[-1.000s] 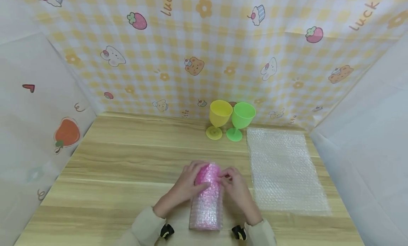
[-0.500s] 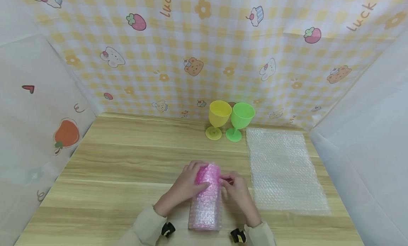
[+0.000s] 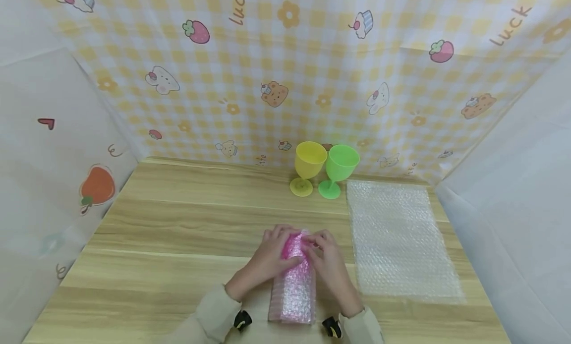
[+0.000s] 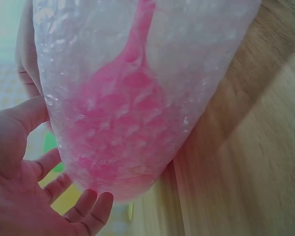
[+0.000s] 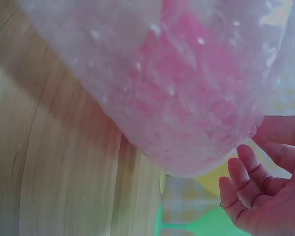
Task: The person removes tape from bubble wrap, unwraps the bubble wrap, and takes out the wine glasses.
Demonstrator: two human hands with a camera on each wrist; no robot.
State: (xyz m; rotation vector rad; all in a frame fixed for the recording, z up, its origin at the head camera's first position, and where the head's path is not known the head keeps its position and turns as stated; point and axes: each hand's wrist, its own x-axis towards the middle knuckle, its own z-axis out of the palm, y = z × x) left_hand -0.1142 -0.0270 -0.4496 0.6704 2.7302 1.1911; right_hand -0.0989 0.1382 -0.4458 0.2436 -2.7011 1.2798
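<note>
A pink goblet lies rolled in clear bubble wrap on the table before me. Its cup end points away from me, and the stem shows through the wrap in the left wrist view. My left hand holds the roll's far left part, fingers over the cup end and thumb on top. From the right, my right hand reaches onto the top of the roll, thumb and forefinger pinching the wrap near the cup. Its other fingers curl loosely beside the roll in the right wrist view.
A yellow goblet and a green goblet stand upright at the back of the wooden table. A flat bubble wrap sheet lies to the right. A checked cloth hangs behind.
My right hand has shifted from the roll's right side up onto its top. The roll and my left hand have moved slightly right. Both standing goblets keep their places.
</note>
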